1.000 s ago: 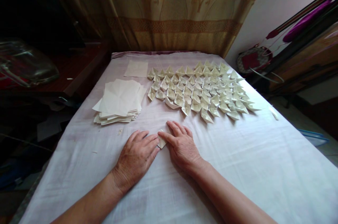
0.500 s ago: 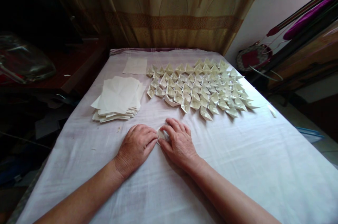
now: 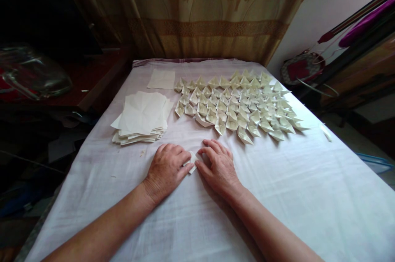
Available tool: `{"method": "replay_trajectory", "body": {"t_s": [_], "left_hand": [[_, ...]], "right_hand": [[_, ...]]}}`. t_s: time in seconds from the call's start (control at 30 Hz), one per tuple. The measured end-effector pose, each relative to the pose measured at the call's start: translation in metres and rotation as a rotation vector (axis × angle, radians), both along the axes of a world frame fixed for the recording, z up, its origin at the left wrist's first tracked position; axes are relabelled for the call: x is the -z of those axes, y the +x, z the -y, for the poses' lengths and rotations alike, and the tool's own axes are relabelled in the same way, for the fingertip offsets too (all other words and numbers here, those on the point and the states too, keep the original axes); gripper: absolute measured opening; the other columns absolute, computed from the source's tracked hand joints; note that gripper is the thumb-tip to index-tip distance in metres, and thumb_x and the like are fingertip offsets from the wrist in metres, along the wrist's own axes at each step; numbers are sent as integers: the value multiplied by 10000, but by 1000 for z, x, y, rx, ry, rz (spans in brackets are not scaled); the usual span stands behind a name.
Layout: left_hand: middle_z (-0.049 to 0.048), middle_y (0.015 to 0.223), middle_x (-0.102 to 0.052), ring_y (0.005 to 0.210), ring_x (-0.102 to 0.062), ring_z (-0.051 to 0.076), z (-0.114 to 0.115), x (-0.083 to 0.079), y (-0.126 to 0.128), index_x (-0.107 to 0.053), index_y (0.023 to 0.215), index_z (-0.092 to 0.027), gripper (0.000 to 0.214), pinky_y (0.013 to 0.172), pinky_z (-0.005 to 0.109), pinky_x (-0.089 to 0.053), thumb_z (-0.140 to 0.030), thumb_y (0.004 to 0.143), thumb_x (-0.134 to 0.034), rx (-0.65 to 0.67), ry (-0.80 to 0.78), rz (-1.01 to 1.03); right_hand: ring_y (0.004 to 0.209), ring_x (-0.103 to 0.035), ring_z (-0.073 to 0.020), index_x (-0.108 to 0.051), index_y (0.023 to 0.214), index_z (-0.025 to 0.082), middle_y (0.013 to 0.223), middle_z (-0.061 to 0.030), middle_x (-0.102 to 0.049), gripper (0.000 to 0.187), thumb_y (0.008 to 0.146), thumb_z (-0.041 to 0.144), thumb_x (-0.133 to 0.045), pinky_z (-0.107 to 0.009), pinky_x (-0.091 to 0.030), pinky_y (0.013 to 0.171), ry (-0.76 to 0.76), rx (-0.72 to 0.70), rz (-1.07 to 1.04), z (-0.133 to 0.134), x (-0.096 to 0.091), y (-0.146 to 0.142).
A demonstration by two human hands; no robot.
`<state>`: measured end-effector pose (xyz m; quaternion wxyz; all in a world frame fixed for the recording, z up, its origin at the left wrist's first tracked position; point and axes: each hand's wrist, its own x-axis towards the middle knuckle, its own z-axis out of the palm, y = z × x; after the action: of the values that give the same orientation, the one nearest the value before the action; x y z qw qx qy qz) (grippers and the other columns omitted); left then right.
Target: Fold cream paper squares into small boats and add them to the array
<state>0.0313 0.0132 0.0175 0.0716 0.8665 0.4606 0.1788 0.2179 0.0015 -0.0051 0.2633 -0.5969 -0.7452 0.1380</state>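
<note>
Left of the frame's centre, we see a stack of flat paper sheets (image 3: 140,114), which we take as the supply left to fold, with a loose sheet (image 3: 161,79) just above it. Below centre, our left hand (image 3: 168,166) pinches the left edge of a small folded paper (image 3: 193,159) on the white cloth (image 3: 173,221). Our right hand (image 3: 219,167) curls at its right edge; whether it grips, we cannot tell. This piece looks only partly done. Upper right of centre, many pointed paper boats (image 3: 232,123) stand finished, we judge.
</note>
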Motion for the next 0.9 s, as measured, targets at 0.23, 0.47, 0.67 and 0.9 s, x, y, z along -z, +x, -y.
{"method": "replay_trajectory", "body": {"t_s": [0.23,0.47,0.67,0.9], "left_hand": [[39,942,-675,933,-583,234,1,3,4,-651,968,-209,107,891,414,-400,-294,906,-631,-23,23,-20],[63,1187,-694,1111,-582,265,3,10,2,-684,1140,-236,241,997,463,-386,-272,911,-618,-28,95,12],[104,1318,-622,1230,-530,308,3,14,1,-696,1187,-260,299,1036,508,-397,-301,898,-631,-62,118,-26],[126,1423,-543,1322,-466,355,3,17,-1,-698,1204,-286,311,1069,591,-375,-323,909,-607,-85,110,-39]], "right_hand": [[1296,-465,-275,-667,974,233,1297,-85,-620,130,852,247,-625,-460,-314,1068,15,11,-20,-1,0,-1],[1221,-509,-260,-688,892,242,1226,-67,-643,86,843,218,-621,-438,-325,1025,-4,57,-48,-5,-5,-4],[1147,-540,-240,-681,836,240,1167,-46,-654,28,831,239,-654,-413,-331,980,-31,82,-55,-8,-10,-6],[1109,-530,-242,-657,795,225,1122,-46,-644,89,840,302,-662,-406,-330,949,-16,124,-27,-10,-10,-11]]}}
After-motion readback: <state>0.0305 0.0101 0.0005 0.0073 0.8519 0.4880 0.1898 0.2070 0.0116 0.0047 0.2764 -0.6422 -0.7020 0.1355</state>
